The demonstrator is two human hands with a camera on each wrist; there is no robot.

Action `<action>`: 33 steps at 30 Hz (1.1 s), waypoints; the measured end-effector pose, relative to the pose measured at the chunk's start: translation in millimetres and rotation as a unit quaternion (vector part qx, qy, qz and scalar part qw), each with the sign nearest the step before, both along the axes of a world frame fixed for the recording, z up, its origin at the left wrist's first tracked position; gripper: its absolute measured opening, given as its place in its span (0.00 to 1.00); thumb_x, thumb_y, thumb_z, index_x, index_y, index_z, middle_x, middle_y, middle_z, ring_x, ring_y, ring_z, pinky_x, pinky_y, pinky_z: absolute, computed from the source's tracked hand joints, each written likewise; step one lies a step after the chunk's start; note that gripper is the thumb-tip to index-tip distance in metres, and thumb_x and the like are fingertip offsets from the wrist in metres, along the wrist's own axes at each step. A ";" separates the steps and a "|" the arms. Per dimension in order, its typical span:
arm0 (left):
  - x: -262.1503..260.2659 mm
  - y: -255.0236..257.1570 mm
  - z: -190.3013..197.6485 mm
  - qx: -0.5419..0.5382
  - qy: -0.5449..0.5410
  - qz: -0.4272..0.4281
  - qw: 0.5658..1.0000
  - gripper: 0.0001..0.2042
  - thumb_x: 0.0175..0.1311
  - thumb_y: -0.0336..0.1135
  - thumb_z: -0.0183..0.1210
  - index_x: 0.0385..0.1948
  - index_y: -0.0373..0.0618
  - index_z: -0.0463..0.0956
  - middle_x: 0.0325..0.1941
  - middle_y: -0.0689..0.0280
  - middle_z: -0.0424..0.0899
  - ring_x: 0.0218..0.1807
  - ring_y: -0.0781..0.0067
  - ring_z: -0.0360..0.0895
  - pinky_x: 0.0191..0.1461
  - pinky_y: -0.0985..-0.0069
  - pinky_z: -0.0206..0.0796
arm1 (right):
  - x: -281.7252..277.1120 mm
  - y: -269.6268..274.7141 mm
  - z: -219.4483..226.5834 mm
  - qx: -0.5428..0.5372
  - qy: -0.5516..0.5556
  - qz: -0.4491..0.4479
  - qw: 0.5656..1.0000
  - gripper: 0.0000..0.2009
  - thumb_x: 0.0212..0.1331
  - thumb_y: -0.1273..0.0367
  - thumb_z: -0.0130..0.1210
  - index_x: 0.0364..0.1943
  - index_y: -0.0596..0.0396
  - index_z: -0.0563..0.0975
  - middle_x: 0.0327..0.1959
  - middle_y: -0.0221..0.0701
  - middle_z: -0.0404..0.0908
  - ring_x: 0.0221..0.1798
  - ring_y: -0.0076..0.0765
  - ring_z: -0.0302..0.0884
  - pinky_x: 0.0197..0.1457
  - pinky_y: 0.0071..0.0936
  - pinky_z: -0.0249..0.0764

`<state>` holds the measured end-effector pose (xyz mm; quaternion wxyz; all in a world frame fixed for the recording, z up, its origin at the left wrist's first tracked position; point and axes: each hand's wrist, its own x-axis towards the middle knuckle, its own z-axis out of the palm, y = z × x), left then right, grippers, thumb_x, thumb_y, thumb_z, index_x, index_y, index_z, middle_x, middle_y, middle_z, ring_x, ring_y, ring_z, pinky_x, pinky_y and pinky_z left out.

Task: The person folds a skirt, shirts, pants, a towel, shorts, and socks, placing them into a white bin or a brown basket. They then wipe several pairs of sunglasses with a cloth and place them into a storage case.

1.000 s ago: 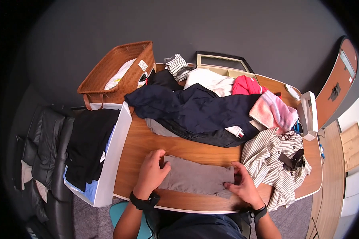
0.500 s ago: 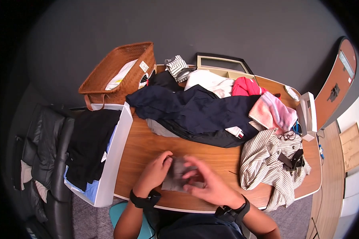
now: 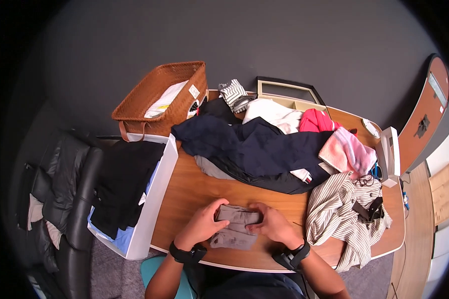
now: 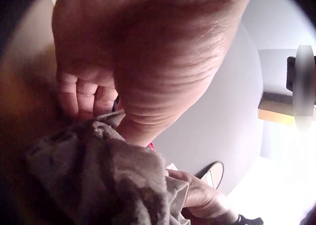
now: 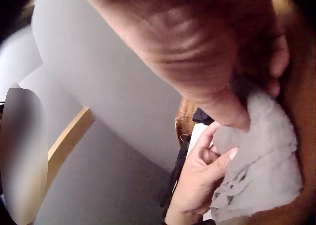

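Observation:
A small grey cloth garment [image 3: 233,238] lies folded in a compact stack at the table's front, its kind not shown. My left hand [image 3: 202,225] grips its left side, thumb on top and fingers behind the far edge. From the right, my right hand [image 3: 274,227] pinches the upper fold, its thumb over the cloth. In the left wrist view the crumpled fabric [image 4: 98,175] bunches under the thumb. The right wrist view has the cloth [image 5: 269,161] between both hands, with some of the right fingers hidden behind it.
Beyond the hands lies a navy garment [image 3: 264,149] across the wooden table [image 3: 184,192]. At right are a striped shirt [image 3: 329,209] and a pink towel [image 3: 351,149]. On the left stand a white box [image 3: 152,209] of clothes and a woven basket [image 3: 179,117].
The grey cloth has gone from a long flat strip to a short folded stack. My right hand came leftward with its right end and now holds the fold. The head view has shifted slightly.

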<state>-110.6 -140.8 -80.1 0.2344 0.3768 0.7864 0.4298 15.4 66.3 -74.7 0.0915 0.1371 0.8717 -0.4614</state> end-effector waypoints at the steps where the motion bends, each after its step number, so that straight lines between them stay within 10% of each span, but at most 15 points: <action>1: 0.0 -0.3 0.6 0.015 -0.012 0.001 1.000 0.25 0.53 0.30 0.66 0.55 0.43 0.69 0.40 0.54 0.80 0.41 0.58 0.78 0.45 0.68 0.70 | -0.7 -0.1 -0.7 -0.035 -0.008 0.019 0.999 0.32 0.50 0.67 0.68 0.60 0.61 0.68 0.46 0.42 0.80 0.46 0.35 0.78 0.52 0.27 0.71; 4: -3.1 0.4 -0.3 0.083 -0.115 0.008 0.990 0.25 0.58 0.31 0.65 0.58 0.43 0.66 0.45 0.59 0.78 0.46 0.67 0.77 0.50 0.71 0.69 | 5.1 -5.2 2.0 -0.327 0.082 -0.025 0.941 0.24 0.54 0.75 0.62 0.57 0.56 0.70 0.45 0.32 0.79 0.48 0.27 0.76 0.53 0.25 0.70; 9: 3.2 11.1 13.3 0.237 -0.224 0.045 0.944 0.28 0.67 0.38 0.59 0.65 0.42 0.58 0.55 0.64 0.74 0.53 0.72 0.73 0.58 0.74 0.67 | 3.5 -10.8 43.0 -0.424 0.154 -0.019 0.892 0.26 0.56 0.81 0.57 0.60 0.53 0.67 0.52 0.26 0.72 0.53 0.21 0.70 0.57 0.21 0.66; 13: 7.9 9.5 19.1 0.197 -0.588 0.003 0.785 0.32 0.68 0.50 0.55 0.68 0.43 0.57 0.65 0.62 0.66 0.64 0.71 0.65 0.66 0.71 0.61 | -1.0 -13.1 60.0 -0.484 0.183 -0.076 0.852 0.28 0.51 0.86 0.53 0.59 0.54 0.67 0.44 0.26 0.72 0.48 0.21 0.72 0.52 0.19 0.68; 20: -3.2 22.2 58.8 0.263 -0.381 0.000 0.886 0.36 0.60 0.22 0.61 0.69 0.40 0.50 0.64 0.63 0.64 0.65 0.74 0.63 0.67 0.74 0.59 | 0.2 2.7 44.6 -0.515 0.199 -0.109 0.827 0.26 0.55 0.85 0.52 0.60 0.54 0.66 0.47 0.28 0.75 0.47 0.23 0.74 0.52 0.22 0.72; 24: -32.0 18.1 121.7 0.239 -0.230 0.006 0.943 0.37 0.59 0.23 0.62 0.69 0.42 0.50 0.63 0.63 0.66 0.65 0.72 0.65 0.68 0.72 0.58 | -4.1 5.9 26.0 -0.568 0.151 -0.098 0.803 0.23 0.61 0.81 0.50 0.61 0.53 0.65 0.45 0.32 0.77 0.48 0.34 0.79 0.46 0.29 0.80; 26: -61.7 14.0 162.7 0.218 -0.170 0.035 0.960 0.37 0.58 0.23 0.63 0.68 0.41 0.51 0.60 0.62 0.69 0.63 0.71 0.67 0.64 0.71 0.64 | -5.5 6.7 3.0 -0.567 0.126 -0.081 0.810 0.20 0.65 0.79 0.48 0.60 0.54 0.65 0.43 0.35 0.78 0.52 0.44 0.79 0.46 0.37 0.82; 33: -260.8 0.6 217.7 0.190 0.003 0.205 0.960 0.33 0.58 0.22 0.62 0.66 0.35 0.54 0.56 0.54 0.74 0.55 0.68 0.75 0.59 0.71 0.69 | -4.3 -5.2 -26.9 -0.506 0.101 0.018 0.856 0.20 0.61 0.81 0.46 0.58 0.55 0.67 0.36 0.31 0.76 0.39 0.28 0.77 0.43 0.24 0.75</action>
